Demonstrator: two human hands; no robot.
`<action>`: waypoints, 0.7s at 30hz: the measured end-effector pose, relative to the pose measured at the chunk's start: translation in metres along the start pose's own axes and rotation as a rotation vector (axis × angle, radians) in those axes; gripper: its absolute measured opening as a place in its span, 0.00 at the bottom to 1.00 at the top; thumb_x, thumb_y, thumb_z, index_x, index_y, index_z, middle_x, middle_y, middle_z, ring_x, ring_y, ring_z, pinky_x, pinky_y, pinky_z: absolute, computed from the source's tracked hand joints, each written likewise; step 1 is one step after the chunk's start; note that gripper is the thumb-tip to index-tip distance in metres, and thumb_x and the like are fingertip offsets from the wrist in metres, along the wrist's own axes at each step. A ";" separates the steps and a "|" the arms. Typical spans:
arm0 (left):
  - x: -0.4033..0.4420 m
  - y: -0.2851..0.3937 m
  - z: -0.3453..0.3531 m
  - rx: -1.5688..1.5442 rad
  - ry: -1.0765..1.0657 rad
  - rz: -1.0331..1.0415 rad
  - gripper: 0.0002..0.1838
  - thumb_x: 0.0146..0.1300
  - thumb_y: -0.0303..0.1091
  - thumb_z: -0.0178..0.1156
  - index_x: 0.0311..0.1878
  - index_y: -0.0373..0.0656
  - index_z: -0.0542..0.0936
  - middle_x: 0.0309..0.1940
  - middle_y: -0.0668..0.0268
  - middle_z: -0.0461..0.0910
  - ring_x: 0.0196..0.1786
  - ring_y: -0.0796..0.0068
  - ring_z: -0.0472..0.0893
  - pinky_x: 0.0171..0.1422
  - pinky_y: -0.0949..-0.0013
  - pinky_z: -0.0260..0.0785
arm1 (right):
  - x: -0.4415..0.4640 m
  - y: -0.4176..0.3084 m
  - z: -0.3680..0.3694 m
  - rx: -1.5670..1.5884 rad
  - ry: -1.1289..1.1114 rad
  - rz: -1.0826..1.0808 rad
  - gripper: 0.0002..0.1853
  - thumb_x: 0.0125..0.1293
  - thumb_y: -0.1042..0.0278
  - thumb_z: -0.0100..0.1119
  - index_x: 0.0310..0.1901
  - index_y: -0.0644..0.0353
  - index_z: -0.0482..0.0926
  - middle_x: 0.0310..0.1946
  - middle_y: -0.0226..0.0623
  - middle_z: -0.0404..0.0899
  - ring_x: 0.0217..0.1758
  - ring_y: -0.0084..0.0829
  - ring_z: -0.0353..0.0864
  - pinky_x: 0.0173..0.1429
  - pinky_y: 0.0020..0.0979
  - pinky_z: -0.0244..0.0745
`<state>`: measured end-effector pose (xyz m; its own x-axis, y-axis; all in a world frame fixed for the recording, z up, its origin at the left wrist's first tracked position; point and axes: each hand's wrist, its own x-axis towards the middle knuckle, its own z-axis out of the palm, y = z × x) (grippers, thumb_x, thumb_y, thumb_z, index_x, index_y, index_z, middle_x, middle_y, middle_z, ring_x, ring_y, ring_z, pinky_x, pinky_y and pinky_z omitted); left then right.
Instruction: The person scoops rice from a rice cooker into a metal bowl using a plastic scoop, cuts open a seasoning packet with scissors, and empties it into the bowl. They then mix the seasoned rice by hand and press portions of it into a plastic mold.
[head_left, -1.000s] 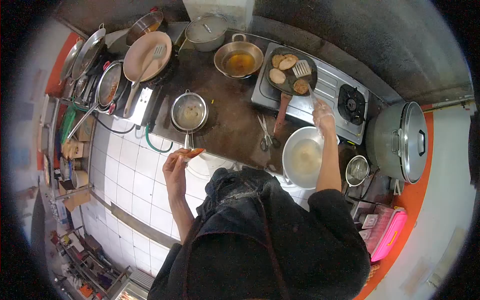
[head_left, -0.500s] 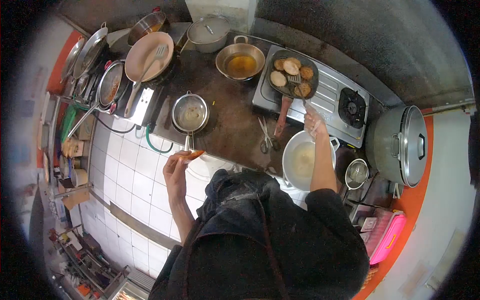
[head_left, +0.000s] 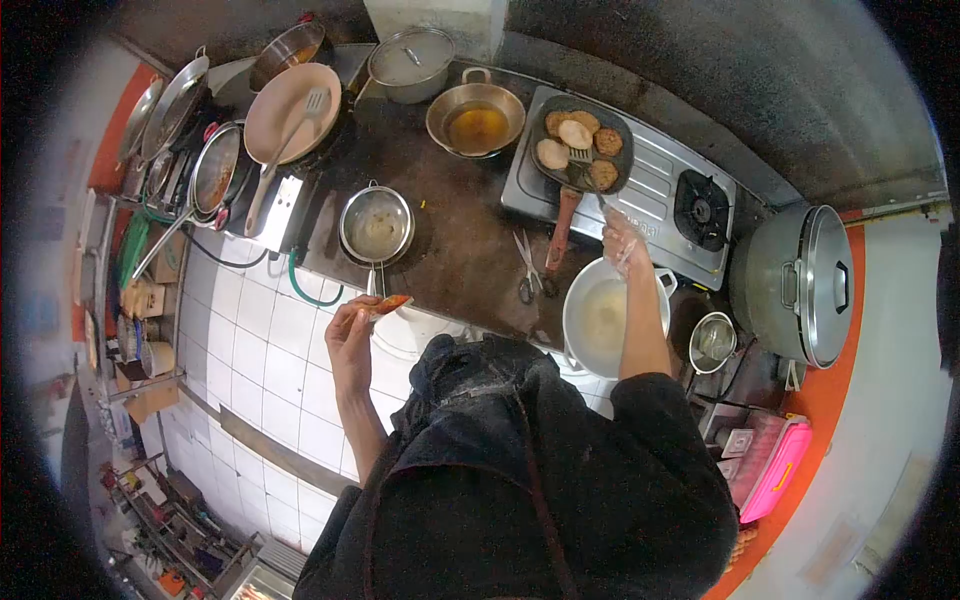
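My left hand is closed around a small orange-red piece with a pale, wrapper-like edge; its exact kind is unclear. It is raised at the counter's front edge, near the handle of a strainer resting on a bowl. In a clear plastic glove, my right hand grips a slotted spatula. The spatula's head lies among several round browned patties in a dark square frying pan on the gas stove. Below my right forearm stands a white pot with pale liquid.
Scissors lie beside the pan's handle. A metal wok with oil and a lidded pot stand behind. At left is a pale pan with a spatula. A large lidded pot and small strainer are at right.
The spatula's head has shifted slightly within the pan, among the patties. My left hand has turned the orange-red piece a little. The whole view has shifted slightly.
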<state>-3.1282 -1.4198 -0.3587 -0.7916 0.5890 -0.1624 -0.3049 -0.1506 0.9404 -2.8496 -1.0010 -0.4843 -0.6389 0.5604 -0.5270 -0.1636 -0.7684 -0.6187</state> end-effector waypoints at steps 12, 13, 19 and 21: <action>-0.002 -0.004 -0.011 0.050 0.030 -0.010 0.10 0.72 0.36 0.60 0.40 0.39 0.81 0.47 0.61 0.82 0.54 0.63 0.81 0.67 0.57 0.67 | -0.049 -0.045 0.052 -1.621 0.699 -0.393 0.25 0.72 0.72 0.46 0.70 0.47 0.70 0.51 0.50 0.83 0.50 0.52 0.83 0.53 0.49 0.76; -0.002 -0.003 -0.010 0.007 0.012 0.010 0.07 0.71 0.33 0.61 0.42 0.39 0.82 0.48 0.61 0.82 0.52 0.69 0.80 0.60 0.64 0.66 | -0.053 -0.044 0.058 -1.611 0.729 -0.302 0.27 0.72 0.73 0.45 0.71 0.44 0.69 0.55 0.51 0.81 0.54 0.53 0.82 0.56 0.50 0.75; 0.000 -0.008 -0.012 -0.041 -0.009 -0.013 0.05 0.71 0.29 0.61 0.43 0.39 0.82 0.48 0.60 0.83 0.50 0.74 0.78 0.56 0.70 0.66 | -0.046 -0.018 0.074 -1.916 0.576 -0.285 0.30 0.68 0.77 0.44 0.72 0.44 0.67 0.51 0.55 0.83 0.51 0.55 0.83 0.58 0.48 0.78; 0.002 -0.006 -0.011 -0.050 -0.029 -0.017 0.05 0.71 0.30 0.61 0.43 0.38 0.82 0.48 0.60 0.83 0.49 0.74 0.78 0.57 0.69 0.66 | -0.031 -0.014 0.056 -1.908 0.574 -0.395 0.31 0.67 0.79 0.45 0.72 0.46 0.68 0.47 0.58 0.83 0.48 0.57 0.84 0.54 0.51 0.78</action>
<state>-3.1345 -1.4266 -0.3678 -0.7707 0.6144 -0.1690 -0.3452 -0.1797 0.9212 -2.8695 -1.0246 -0.4272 -0.4470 0.8904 -0.0864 0.8798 0.4201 -0.2222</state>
